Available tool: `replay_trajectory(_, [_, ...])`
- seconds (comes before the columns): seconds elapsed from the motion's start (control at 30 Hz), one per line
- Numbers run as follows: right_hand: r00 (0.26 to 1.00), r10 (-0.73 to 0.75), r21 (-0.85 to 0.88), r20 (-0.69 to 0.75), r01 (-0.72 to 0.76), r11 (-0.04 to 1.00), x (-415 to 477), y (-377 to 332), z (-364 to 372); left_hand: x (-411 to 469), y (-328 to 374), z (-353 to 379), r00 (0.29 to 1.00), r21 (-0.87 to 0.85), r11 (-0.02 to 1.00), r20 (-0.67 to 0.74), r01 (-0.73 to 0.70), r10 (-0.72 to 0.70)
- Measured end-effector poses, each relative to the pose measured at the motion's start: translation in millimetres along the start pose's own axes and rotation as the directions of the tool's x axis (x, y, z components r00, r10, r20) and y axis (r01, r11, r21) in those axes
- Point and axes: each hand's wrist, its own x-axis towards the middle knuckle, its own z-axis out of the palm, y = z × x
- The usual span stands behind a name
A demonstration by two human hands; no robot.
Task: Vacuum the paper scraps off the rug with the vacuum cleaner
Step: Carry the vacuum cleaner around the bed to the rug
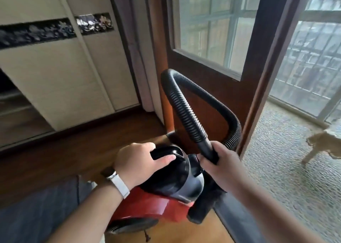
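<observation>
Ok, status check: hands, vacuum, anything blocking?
Left hand gripping vacuum cleaner carry handle. Right hand clamped on black hose end. No paper scraps in view; rug edge lower left. Wooden door close ahead.

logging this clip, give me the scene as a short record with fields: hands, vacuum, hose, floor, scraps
left hand: grips the black top handle of the vacuum cleaner
right hand: closed around the rigid end of the hose
vacuum cleaner: red and black canister
hose: black, ribbed, loops up in front of the wooden door
floor: wood, dark rug lower left
paper scraps: none visible
</observation>
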Motion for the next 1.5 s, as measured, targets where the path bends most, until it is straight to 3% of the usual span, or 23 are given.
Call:
replay_trajectory(0.2, [0.985, -0.142, 0.078, 0.096, 0.135, 0.988, 81, -6, 28, 37, -28, -3, 0.981, 0.017, 0.981, -0.028, 0.194, -0.194])
replay_trajectory(0.5, [0.95, -0.195, 0.074, 0.246, 0.182, 0.981, 195, -15, 127, 105, -122, 36, 0.901, 0.02, 0.902, 0.05, 0.431, -0.431])
replay_trajectory(0.67, [0.943, -0.186, 0.05, 0.276, 0.179, 0.982, 272, -40, 194, 158, -202, 63, 0.878, -0.083, 0.875, 0.094, 0.477, -0.469])
replay_trajectory(0.8, [0.936, -0.199, 0.06, 0.29, 0.19, 0.98, 332, -73, 239, 206, -263, 70, 0.898, -0.132, 0.888, 0.065, 0.44, -0.436])
replay_trajectory(1.0, [0.933, -0.219, 0.082, 0.286, 0.204, 0.975, 403, -101, 296, 267, -339, 67, 0.883, -0.11, 0.877, 0.028, 0.468, -0.468])
replay_trajectory(1.17, [0.912, -0.271, 0.089, 0.308, 0.256, 0.963, 463, -121, 345, 306, -394, 69, 0.837, -0.109, 0.832, -0.007, 0.544, -0.548])
replay_trajectory(1.5, [0.8, -0.403, 0.188, 0.445, 0.357, 0.915, 614, -147, 457, 398, -494, 96, 0.731, -0.178, 0.721, -0.01, 0.67, -0.682])
